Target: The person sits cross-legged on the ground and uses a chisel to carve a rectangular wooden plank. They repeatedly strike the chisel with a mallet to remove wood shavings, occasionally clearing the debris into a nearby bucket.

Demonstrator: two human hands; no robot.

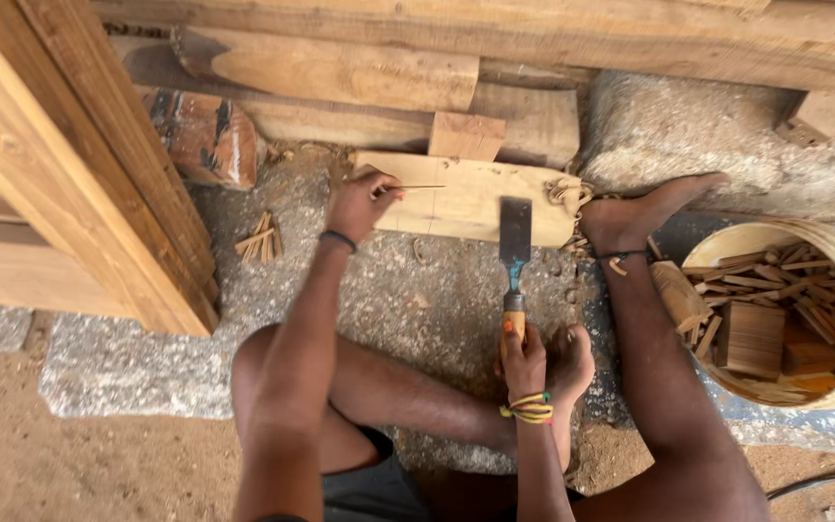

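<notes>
Left hand (359, 205) pins stick (416, 188) on board (471, 198); right hand (524, 360) grips chisel (514, 251)

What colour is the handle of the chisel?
The chisel handle is orange with a teal neck, seen in the head view.

There are no boxes, packets, labels, signs or screens here — nothing with a wrapper or a sticker on it.
</notes>
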